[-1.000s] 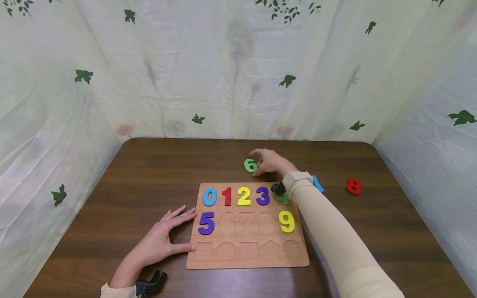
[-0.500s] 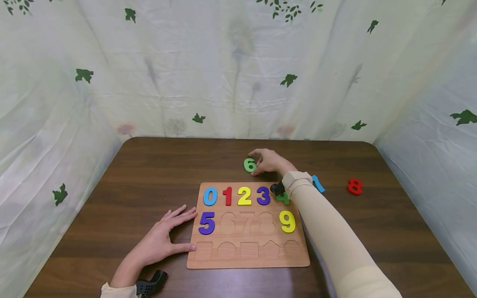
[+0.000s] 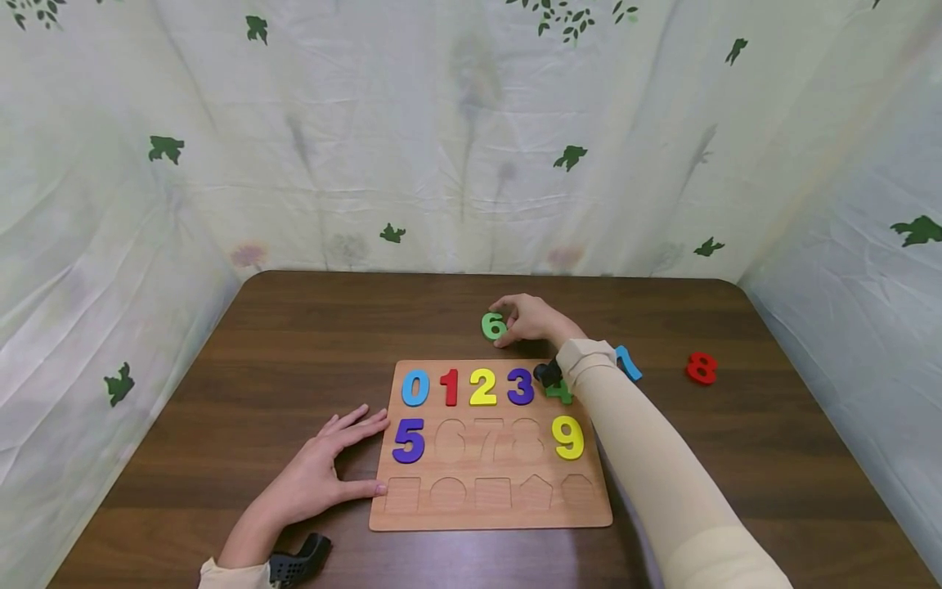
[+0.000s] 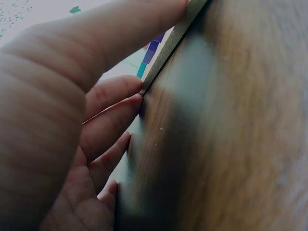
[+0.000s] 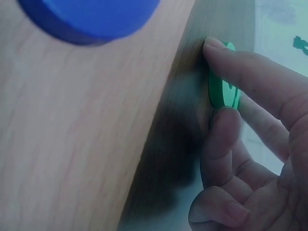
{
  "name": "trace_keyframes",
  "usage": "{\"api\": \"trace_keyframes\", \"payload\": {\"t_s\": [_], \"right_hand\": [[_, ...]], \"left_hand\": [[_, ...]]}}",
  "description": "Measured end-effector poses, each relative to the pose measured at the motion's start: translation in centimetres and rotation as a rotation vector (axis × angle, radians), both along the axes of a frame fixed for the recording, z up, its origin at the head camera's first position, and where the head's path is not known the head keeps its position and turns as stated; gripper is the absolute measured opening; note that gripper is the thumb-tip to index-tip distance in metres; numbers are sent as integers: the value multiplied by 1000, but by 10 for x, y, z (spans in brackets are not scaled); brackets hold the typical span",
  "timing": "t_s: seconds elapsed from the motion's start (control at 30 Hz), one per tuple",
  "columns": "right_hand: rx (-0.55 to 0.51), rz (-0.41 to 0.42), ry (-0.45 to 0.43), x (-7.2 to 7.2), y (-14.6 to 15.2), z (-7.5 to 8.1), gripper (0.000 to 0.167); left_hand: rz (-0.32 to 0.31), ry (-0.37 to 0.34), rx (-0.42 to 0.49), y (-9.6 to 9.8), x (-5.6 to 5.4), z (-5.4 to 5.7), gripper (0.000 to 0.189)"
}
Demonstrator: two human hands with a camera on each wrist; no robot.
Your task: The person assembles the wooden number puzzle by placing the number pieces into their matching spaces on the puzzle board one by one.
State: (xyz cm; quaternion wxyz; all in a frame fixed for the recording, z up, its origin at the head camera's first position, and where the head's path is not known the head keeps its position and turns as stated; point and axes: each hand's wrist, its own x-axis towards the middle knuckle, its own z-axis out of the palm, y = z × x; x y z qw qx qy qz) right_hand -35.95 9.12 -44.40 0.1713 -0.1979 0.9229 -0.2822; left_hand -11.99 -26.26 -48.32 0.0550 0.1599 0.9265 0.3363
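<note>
A wooden number board (image 3: 486, 511) lies on the table, with number pieces 0, 1, 2, 3, 4, 5 and 9 in it. My left hand (image 3: 312, 474) rests at its left edge, thumb and fingertips touching the board, fingers fairly straight. Beyond the board's far edge, my right hand (image 3: 533, 319) holds a green number 6 (image 3: 493, 326) between thumb and fingers, low at the tabletop. The right wrist view shows the thumb and a finger at opposite sides of the green 6 (image 5: 224, 91). The green 4 (image 3: 559, 393) is partly hidden by the right wrist's black camera.
A blue number piece (image 3: 627, 363), partly hidden by the right sleeve, lies right of the board. Farther right is a red number 8 (image 3: 702, 368). Vacant outlines show in the board's middle and front rows. A white patterned cloth (image 3: 471, 147) hangs behind the brown table (image 3: 331, 327).
</note>
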Motion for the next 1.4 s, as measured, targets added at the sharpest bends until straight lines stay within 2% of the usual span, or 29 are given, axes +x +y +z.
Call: {"api": "trace_keyframes", "payload": {"t_s": [0.47, 0.8, 1.17, 1.4], "right_hand": [[-12, -28, -6, 1, 1, -3, 62], [11, -53, 11, 6, 2, 3, 62], [35, -56, 17, 18, 4, 13, 60], [22, -33, 25, 34, 7, 20, 58]], "left_hand": [[2, -10, -6, 0, 0, 0, 90], [-4, 3, 0, -2, 0, -1, 88], [8, -15, -16, -1, -1, 1, 90], [14, -20, -21, -1, -1, 1, 91]]}}
